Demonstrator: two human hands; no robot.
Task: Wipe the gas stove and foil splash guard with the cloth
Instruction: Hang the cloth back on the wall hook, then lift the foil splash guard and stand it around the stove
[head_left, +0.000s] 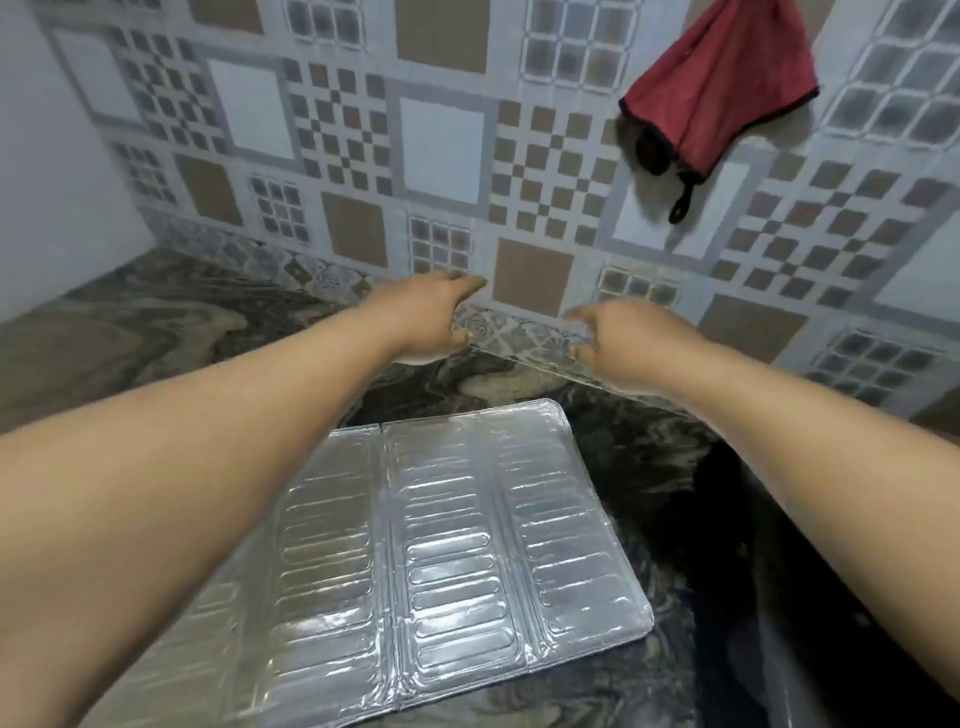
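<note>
While both your arms stretch forward over the marbled counter (130, 332), your left hand (426, 317) and right hand (628, 348) reach the foot of the tiled wall (441, 140), fingers loosely spread. Each thumb seems to pinch the lower edge of a reflective panel (524, 340) standing against the wall between them, though blur leaves the grip uncertain. Below your wrists, nearer you, a foil splash guard (457, 545) lies flat. Up beyond your right hand hangs a red cloth (727, 83).

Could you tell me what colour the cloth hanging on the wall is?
Red with dark edging, the cloth shows in the head view.
</note>
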